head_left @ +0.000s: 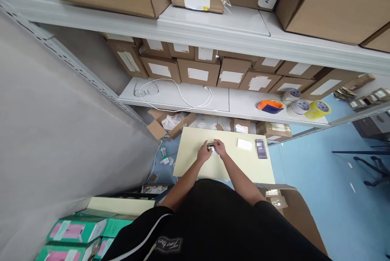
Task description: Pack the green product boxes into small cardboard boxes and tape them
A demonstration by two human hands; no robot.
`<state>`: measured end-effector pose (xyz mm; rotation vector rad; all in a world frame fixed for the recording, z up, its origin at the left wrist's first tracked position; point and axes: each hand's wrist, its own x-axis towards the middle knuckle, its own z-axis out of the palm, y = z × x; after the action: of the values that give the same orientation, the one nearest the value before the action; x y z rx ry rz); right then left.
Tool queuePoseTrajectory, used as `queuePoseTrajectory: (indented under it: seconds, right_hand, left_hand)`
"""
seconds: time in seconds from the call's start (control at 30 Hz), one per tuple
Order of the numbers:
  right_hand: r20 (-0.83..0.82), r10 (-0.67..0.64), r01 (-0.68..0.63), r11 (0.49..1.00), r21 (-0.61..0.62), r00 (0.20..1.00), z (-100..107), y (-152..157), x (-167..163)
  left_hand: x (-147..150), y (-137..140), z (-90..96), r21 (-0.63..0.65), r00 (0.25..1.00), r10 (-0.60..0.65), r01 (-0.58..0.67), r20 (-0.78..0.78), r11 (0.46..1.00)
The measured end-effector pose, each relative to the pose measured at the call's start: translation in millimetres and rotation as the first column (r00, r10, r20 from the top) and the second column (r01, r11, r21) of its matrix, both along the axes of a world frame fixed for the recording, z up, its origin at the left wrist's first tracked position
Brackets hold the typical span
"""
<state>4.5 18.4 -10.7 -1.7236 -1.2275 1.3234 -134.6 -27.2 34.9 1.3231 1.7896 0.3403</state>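
Over the pale yellow table (pixel 191 163), my left hand (pixel 204 152) and my right hand (pixel 219 147) are close together. Between them is a small dark-and-white object (pixel 211 147), its kind too small to make out. My left fingers close on its left side, and my right fingers grip its right side. Something white shows just under the hands. To the right on the tabletop lies a flat white box (pixel 244 144). Beyond it is a purple item (pixel 261 149), blurred into blocks.
A shelf (pixel 189 94) behind the table carries a white cable (pixel 175 84), glasses (pixel 149 90), an orange-and-blue tape dispenser (pixel 270 106) and tape rolls (pixel 318 109). Cardboard boxes (pixel 198 72) line it. An open carton (pixel 173 125) stands behind left; green boxes (pixel 74 230) are stacked lower left.
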Motion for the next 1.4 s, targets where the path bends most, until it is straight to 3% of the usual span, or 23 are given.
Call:
queuePoseTrajectory:
  seconds: [0.13,0.33,0.47,0.57,0.7,0.8,0.93,1.07,1.17,1.3,1.4]
  right_hand:
    - [0.047,-0.083,0.085,0.996,-0.027,0.995,-1.1,8.9,-10.5]
    - [0.122,-0.165,0.176,0.981,-0.081,0.979,3.7,22.6,-8.4]
    - [0.194,-0.187,0.191,0.982,0.001,0.963,17.9,13.6,0.4]
    - [0.375,-0.052,0.017,0.995,0.096,0.926,31.2,-2.6,6.0]
    - [0.624,0.223,-0.222,0.972,-0.080,0.749,46.1,-15.0,5.4]
    - [0.695,0.321,-0.250,0.946,-0.205,0.643,52.9,-10.3,-1.6]
    - [0.709,0.373,-0.247,0.928,-0.279,0.598,56.9,0.3,-12.7]
    - [0.704,0.338,-0.278,0.939,-0.204,0.624,63.4,0.4,-19.6]
    - [0.664,0.217,-0.212,0.973,-0.090,0.715,78.8,-3.7,-17.9]
    - [0.459,-0.013,-0.033,0.995,0.092,0.888,120.4,-4.9,0.7]
    - [0.272,-0.134,0.052,0.956,0.290,0.953,161.3,-3.3,23.4]
  left_hand:
    - [-4.6,-0.4,-3.0,0.125,0.996,-0.029,0.019,0.082,0.992]
    - [-19.1,11.8,-14.5,0.141,0.937,-0.339,0.325,0.085,0.935]
    - [-20.0,20.8,-24.5,0.237,0.948,-0.313,0.293,0.052,0.926]
    - [-17.1,24.1,-32.6,0.274,0.960,-0.266,0.232,0.093,0.933]
    - [-12.2,24.1,-41.8,0.287,0.963,-0.210,0.156,0.166,0.945]
    - [-8.7,22.7,-44.2,0.294,0.955,-0.209,0.142,0.210,0.945]
    - [-7.7,20.8,-42.8,0.299,0.946,-0.210,0.131,0.248,0.945]
    - [-12.1,20.6,-41.4,0.271,0.947,-0.183,0.109,0.264,0.956]
    - [-14.6,21.3,-39.3,0.249,0.951,-0.156,0.087,0.268,0.964]
    - [-14.4,21.0,-33.8,0.243,0.963,-0.146,0.089,0.227,0.966]
    - [-14.0,19.6,-30.0,0.223,0.961,-0.134,0.079,0.243,0.971]
